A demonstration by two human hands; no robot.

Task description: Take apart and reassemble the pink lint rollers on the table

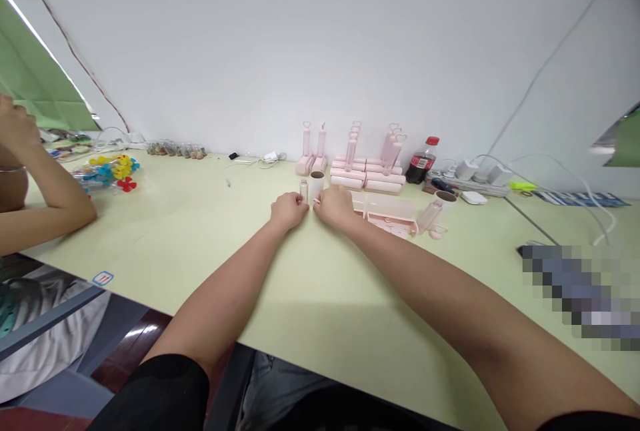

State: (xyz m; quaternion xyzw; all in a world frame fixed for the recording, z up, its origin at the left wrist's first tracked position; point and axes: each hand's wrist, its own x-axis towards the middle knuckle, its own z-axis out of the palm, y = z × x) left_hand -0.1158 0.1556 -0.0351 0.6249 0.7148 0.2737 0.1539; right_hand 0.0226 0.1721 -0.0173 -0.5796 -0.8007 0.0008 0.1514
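My left hand [290,212] is closed, with its fingers around the lower part of a small clear bottle [304,189] that stands upright. Just to the right, my right hand [335,207] is pinched shut around something small and pale, mostly hidden by the fingers. A white cardboard tube [317,191] stands upright behind the gap between my hands. Beside my right wrist lies an open pink case [393,223] with its lid raised. A clear pinkish tube [429,215] leans at the case's right end, next to a pink heart-shaped piece [438,232].
Several closed pink cases [385,181] and upright heart-topped tubes [351,151] stand by the wall. A cola bottle [423,163] and a power strip [475,184] are at right. Another person's arm [55,197] rests at left near bagged colourful flower shapes [113,171].
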